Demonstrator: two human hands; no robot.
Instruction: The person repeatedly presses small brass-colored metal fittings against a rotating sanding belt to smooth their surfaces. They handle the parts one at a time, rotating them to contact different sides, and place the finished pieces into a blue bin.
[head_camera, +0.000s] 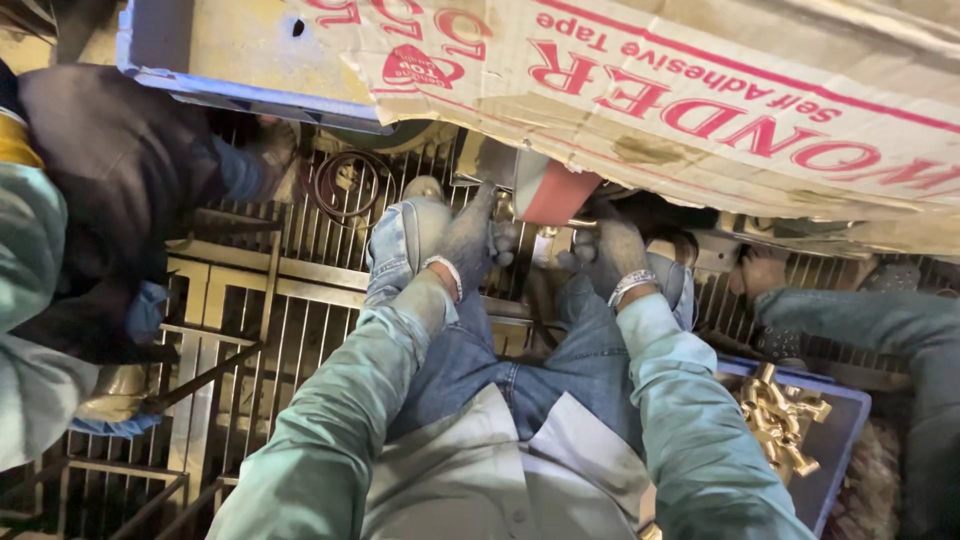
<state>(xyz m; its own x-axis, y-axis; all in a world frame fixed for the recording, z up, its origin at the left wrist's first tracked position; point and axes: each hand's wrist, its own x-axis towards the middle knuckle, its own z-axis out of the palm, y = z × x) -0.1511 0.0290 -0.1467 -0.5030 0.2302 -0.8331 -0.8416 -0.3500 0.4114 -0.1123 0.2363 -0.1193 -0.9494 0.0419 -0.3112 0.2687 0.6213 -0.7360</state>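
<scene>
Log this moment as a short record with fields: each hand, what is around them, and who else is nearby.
left hand: gloved left hand, raised in front of the knees toward the machine; what it grips is hidden
right hand: gloved right hand, beside the left, near a red part; grip unclear
above: torn cardboard sheet with red print
underfoot: metal grating
right side: blue tray holding brass fittings
others: a person's dark sleeve at left; another sleeve at right
</scene>
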